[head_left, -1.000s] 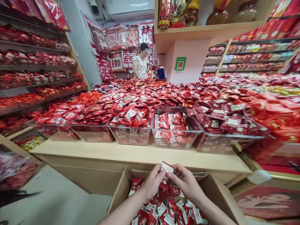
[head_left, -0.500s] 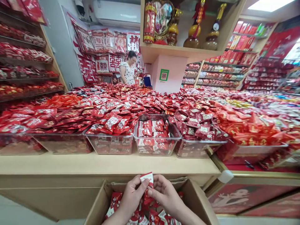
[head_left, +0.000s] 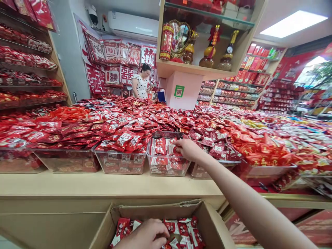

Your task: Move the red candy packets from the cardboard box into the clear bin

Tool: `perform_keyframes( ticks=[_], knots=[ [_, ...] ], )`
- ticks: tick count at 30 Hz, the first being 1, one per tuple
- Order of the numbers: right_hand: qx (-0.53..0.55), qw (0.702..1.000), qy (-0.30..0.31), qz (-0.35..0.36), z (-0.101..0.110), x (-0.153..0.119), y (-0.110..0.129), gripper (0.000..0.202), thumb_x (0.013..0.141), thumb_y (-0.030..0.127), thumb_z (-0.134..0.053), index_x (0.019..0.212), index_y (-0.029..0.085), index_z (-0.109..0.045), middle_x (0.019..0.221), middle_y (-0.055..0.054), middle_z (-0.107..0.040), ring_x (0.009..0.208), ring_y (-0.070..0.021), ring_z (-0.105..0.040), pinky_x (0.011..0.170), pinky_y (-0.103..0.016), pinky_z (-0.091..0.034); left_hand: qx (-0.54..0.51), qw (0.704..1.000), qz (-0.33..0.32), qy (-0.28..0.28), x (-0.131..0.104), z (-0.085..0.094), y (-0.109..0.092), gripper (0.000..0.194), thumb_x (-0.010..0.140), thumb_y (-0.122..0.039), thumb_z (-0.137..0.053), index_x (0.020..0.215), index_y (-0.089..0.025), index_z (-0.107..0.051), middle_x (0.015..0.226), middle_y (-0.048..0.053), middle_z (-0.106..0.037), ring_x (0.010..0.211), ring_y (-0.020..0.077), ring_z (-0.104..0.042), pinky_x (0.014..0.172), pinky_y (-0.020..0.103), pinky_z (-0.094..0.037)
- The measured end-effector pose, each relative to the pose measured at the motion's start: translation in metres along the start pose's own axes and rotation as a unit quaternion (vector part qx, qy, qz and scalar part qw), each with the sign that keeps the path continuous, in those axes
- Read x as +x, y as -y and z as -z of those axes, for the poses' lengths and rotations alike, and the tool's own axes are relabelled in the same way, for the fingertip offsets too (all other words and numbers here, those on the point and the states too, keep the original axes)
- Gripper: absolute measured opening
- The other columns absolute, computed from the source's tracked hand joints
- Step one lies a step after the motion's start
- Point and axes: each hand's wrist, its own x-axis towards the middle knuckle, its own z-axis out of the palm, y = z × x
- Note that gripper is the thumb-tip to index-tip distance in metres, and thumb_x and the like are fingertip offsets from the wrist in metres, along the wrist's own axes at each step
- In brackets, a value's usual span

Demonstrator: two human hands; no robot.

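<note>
My right hand [head_left: 188, 149] reaches out over a clear plastic bin [head_left: 155, 171] on the wooden counter and touches the red-and-white candy packets [head_left: 160, 149] stacked in it. Whether its fingers still grip a packet I cannot tell. My left hand [head_left: 147, 236] is down in an open cardboard box [head_left: 207, 221] at the bottom of the view, fingers curled among more red-and-white packets [head_left: 181, 228] of the same kind.
Several clear bins [head_left: 119, 162] heaped with red packets line the wooden counter [head_left: 77, 185]. Behind them a wide display of red sweets [head_left: 145, 114] spreads out. Shelves [head_left: 28, 79] stand at left. A person in a dotted top [head_left: 141, 83] stands at the back.
My hands, which held one packet together over the box, have parted. The right arm has stretched forward to the bin; the left has dropped into the box.
</note>
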Motion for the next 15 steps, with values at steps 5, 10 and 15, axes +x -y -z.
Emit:
perform_keyframes(
  ticks=[5, 10, 15],
  knots=[
    [-0.033, 0.983, 0.182, 0.006, -0.011, 0.035, -0.004, 0.023, 0.063, 0.013, -0.055, 0.085, 0.016, -0.061, 0.078, -0.005, -0.064, 0.064, -0.0146, -0.056, 0.052, -0.020, -0.039, 0.057, 0.996, 0.006, 0.063, -0.004, -0.007, 0.018, 0.023, 0.071, -0.025, -0.051, 0.091, -0.028, -0.062, 0.088, 0.000, -0.066, 0.080, 0.0181, -0.058, 0.069, 0.023, -0.042],
    [-0.064, 0.966, 0.250, -0.011, -0.016, 0.038, -0.002, 0.023, 0.065, 0.015, -0.053, 0.086, 0.015, -0.062, 0.073, -0.004, -0.065, 0.051, -0.0112, -0.056, 0.048, -0.019, -0.040, 0.099, 0.991, 0.059, 0.074, -0.005, -0.005, 0.021, 0.024, 0.069, -0.031, -0.050, 0.090, -0.027, -0.062, 0.087, 0.003, -0.065, 0.079, 0.0218, -0.058, 0.066, 0.029, -0.043],
    [-0.141, 0.966, 0.217, -0.015, -0.012, 0.036, 0.011, 0.021, 0.059, 0.018, -0.062, 0.079, 0.010, -0.064, 0.076, -0.010, -0.064, 0.066, -0.0185, -0.059, 0.056, -0.022, -0.041, 0.118, 0.977, 0.120, 0.130, -0.008, -0.005, 0.028, 0.030, 0.065, -0.032, -0.050, 0.092, -0.027, -0.062, 0.086, 0.004, -0.067, 0.074, 0.0237, -0.060, 0.060, 0.030, -0.044]
  ],
)
